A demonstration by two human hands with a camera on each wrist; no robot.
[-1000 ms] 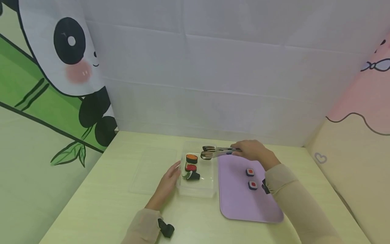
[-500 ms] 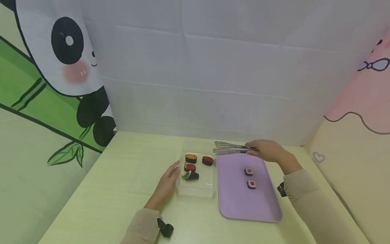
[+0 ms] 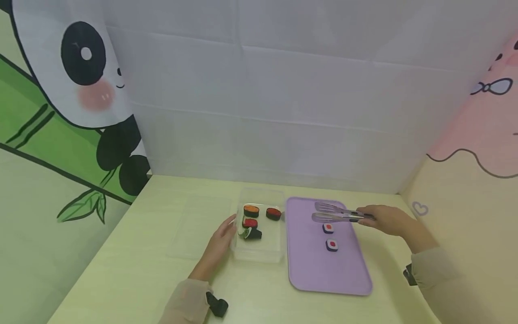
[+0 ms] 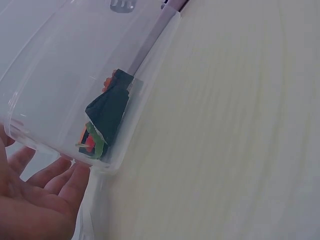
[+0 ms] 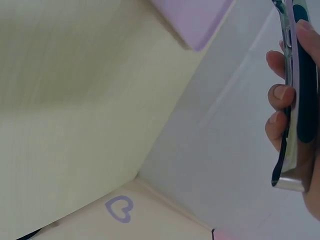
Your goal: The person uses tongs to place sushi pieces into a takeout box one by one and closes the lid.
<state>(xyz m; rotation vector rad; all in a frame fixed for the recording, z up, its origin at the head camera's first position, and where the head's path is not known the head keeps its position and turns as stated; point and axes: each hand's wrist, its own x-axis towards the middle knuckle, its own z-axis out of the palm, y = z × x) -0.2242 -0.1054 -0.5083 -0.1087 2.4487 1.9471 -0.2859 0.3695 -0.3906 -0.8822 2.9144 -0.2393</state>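
We see four sushi pieces (image 3: pixel 273 213) inside a box (image 3: pixel 259 256) on the tabletop (image 3: pixel 121 270), a lid (image 3: pixel 198 225) lying to the box's left, a tray (image 3: pixel 319 272) with two sushi rolls (image 3: pixel 332 245) to its right, tongs (image 3: pixel 344 219) above the tray.

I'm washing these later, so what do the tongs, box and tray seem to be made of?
Tongs: shiny metal, by their bright glints, with dark handle strips, perhaps plastic or rubber. Box: probably clear plastic, since the sushi shows through its glossy walls. Tray: likely plastic, smooth and dull, evenly purple with rounded corners.
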